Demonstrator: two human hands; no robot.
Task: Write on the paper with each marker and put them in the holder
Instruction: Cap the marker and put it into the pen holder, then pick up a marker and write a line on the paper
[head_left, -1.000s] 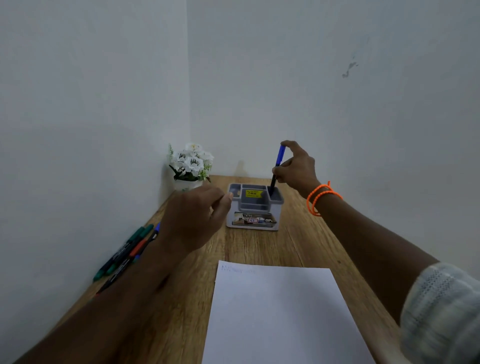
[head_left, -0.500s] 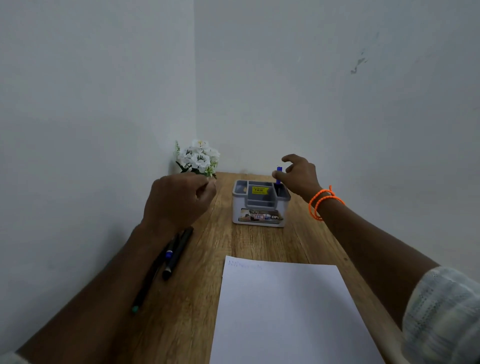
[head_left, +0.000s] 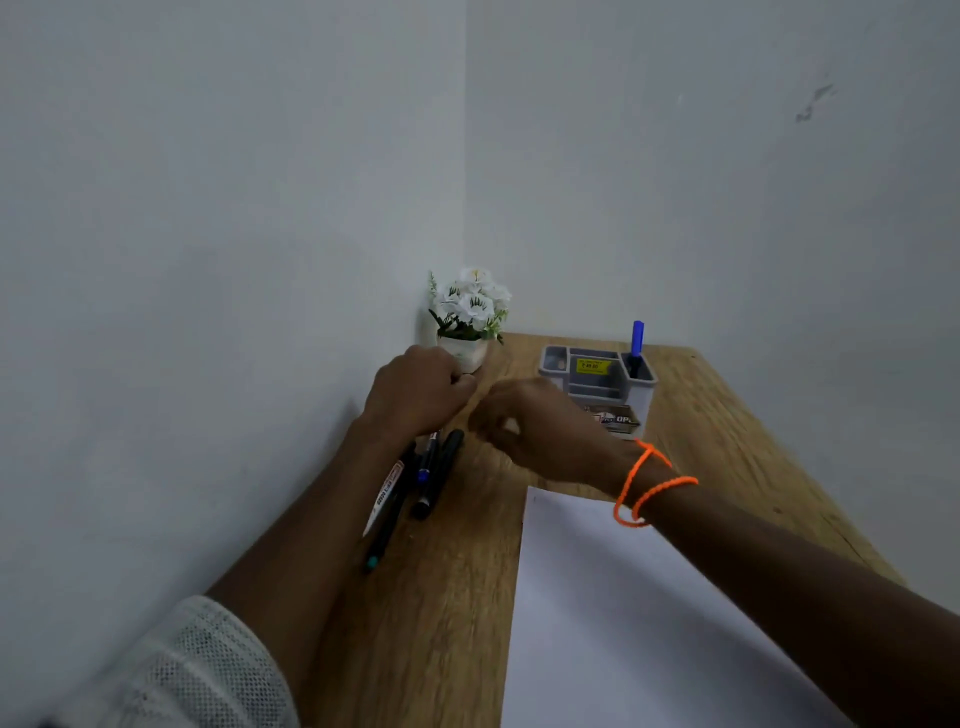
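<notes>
A blue marker (head_left: 637, 340) stands upright in the right rear compartment of the grey holder (head_left: 645, 402), with no hand on it. Several markers (head_left: 435, 480) lie bunched on the wood left of the white paper (head_left: 597, 623). One has a white label and another a teal end (head_left: 372, 563). My left hand (head_left: 415, 395) is curled into a fist over their far ends; whether it grips one is hidden. My right hand (head_left: 540, 431), blurred, hovers just right of the left hand in front of the holder. Its fingers are loosely curled and hold nothing.
A small pot of white flowers (head_left: 470, 312) sits in the corner, just behind my left hand. White walls close off the desk (head_left: 727, 441) on the left and at the back. Orange cords (head_left: 649, 488) circle my right wrist.
My right hand has let go of the blue marker in the holder and swung left toward my left hand. My left hand has dropped onto the far ends of the lying markers.
</notes>
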